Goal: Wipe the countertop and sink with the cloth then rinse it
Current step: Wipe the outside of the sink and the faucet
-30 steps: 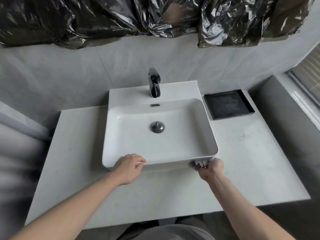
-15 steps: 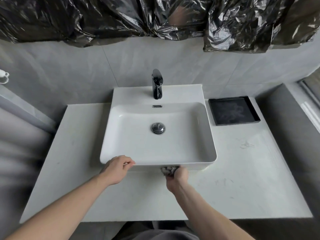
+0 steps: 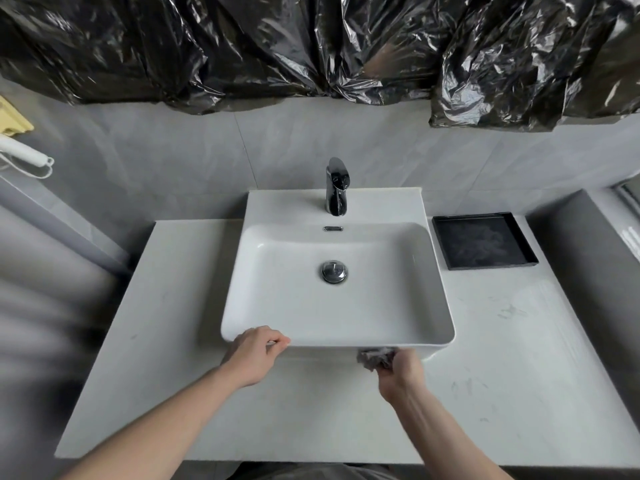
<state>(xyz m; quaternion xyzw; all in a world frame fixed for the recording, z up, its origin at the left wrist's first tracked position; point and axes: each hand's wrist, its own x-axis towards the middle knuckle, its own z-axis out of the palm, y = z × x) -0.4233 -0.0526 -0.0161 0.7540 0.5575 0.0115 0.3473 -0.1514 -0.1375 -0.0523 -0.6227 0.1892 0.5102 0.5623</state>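
A white rectangular sink (image 3: pixel 429 292) sits on a pale countertop (image 3: pixel 519 393), with a dark chrome tap (image 3: pixel 336 187) at its back and a round drain plug (image 3: pixel 334 271) in the basin. My right hand (image 3: pixel 401 370) grips a crumpled grey cloth (image 3: pixel 374 356) and presses it against the sink's front outer wall, right of the middle. My left hand (image 3: pixel 254 353) rests on the sink's front left rim, fingers curled over the edge.
A black square tray (image 3: pixel 483 240) lies on the countertop right of the sink. Black plastic sheeting (image 3: pixel 311 46) hangs along the wall above. A white handle-like object (image 3: pixel 24 152) is mounted at the far left. A grey ledge (image 3: pixel 595 258) borders the right side.
My right hand slid the cloth left along the sink's front wall, then back to the right. My left hand shifted slightly left along the front rim.
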